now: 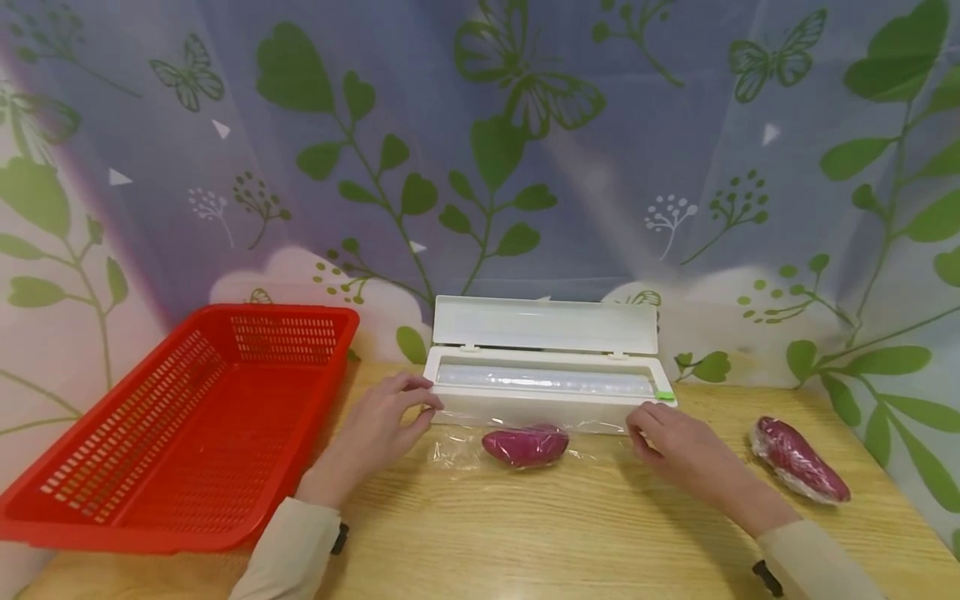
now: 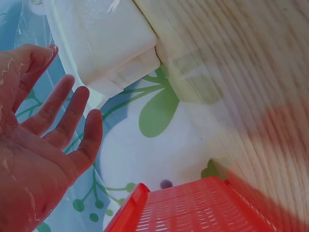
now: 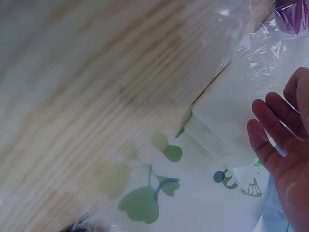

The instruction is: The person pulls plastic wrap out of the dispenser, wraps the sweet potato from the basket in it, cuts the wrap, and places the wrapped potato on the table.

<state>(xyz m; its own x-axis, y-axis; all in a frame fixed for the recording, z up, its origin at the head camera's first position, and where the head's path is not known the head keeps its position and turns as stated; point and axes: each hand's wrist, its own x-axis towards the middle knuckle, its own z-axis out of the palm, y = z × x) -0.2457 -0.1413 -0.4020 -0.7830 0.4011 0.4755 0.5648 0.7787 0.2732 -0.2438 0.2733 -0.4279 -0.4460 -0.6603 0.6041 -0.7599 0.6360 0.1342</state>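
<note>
A purple sweet potato (image 1: pixel 525 446) lies on the wooden table under clear cling film (image 1: pixel 457 447), in front of a white cling film box (image 1: pixel 532 408). The box's lid is up, and a film roll (image 1: pixel 543 380) shows inside. At the box's left front corner, my left hand (image 1: pixel 382 421) pinches the film between thumb and forefinger. Its other fingers (image 2: pixel 89 125) are spread in the left wrist view. My right hand (image 1: pixel 678 446) pinches the film near the right front corner, its remaining fingers (image 3: pixel 263 140) loosely bent.
A red plastic basket (image 1: pixel 262 521) stands at the left, beside my left forearm. To the right of my right hand lies another purple sweet potato (image 1: pixel 798 460), wrapped in film. Behind the box hangs a leaf-patterned cloth (image 1: pixel 600 192).
</note>
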